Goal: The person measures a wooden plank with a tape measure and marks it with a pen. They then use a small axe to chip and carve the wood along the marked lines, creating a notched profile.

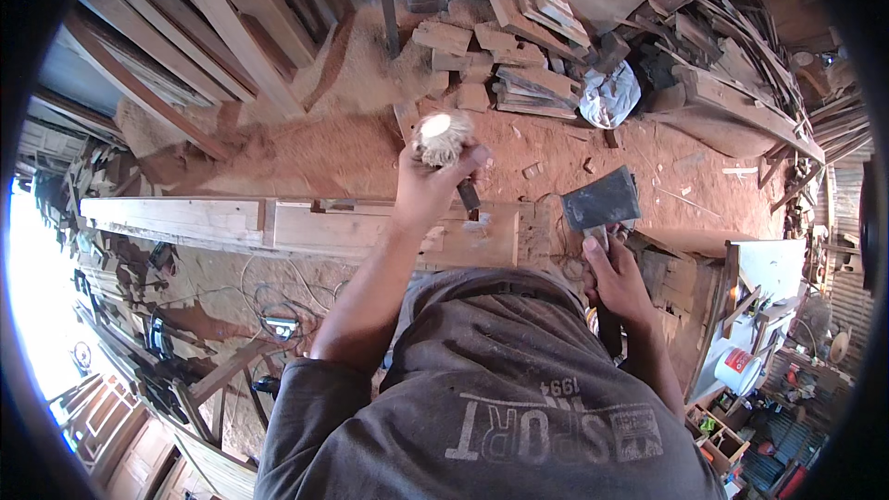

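Right of hatchet (600,199), white bucket (738,370)

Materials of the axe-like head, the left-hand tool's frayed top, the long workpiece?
Axe-like head: likely steel; flat, dark, dull face.
Frayed top: probably bare wood; pale fibres splay around its rim.
Long workpiece: wood, seemingly unfinished; pale brown, matte surface.
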Demonstrator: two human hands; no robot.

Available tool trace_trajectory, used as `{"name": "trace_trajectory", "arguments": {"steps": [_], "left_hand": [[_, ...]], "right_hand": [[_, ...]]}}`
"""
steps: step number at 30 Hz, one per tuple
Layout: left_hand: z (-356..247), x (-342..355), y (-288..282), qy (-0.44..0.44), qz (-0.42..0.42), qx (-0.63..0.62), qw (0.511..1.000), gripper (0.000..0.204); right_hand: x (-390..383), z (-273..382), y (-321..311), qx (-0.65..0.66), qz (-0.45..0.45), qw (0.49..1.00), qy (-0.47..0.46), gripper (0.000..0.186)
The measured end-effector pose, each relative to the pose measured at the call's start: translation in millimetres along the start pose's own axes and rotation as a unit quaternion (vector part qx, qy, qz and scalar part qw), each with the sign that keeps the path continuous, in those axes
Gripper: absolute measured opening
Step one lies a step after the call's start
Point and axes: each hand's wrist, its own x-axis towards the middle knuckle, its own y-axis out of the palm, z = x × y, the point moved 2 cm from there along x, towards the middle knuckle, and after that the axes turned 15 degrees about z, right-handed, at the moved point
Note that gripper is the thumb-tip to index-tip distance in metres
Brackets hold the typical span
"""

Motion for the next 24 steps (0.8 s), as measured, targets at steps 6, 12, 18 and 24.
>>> {"name": "trace_trajectory", "arguments": {"steps": [6,12,18,24], "left_hand": [[24,-12,-14,0.022,-0.272,-0.094,0.957,0.021],[31,-27,-20,0.085,-0.339,-0.153,0.925,0.025],[39,-44,-26,0.085,-0.378,-0.179,0.904,0.023],[52,-44,-28,0.139,-0.414,-0.162,0.885,0.013]], "right_hand": [[24,14,13,-0.125,0.026,0.991,-0.044,0.043],[35,85,34,-0.215,0.084,0.973,-0.017,0.051],[58,190,92,-0.358,0.116,0.877,-0.297,0.045],[76,230,165,-0.53,0.144,0.788,-0.278,0.061]]}}
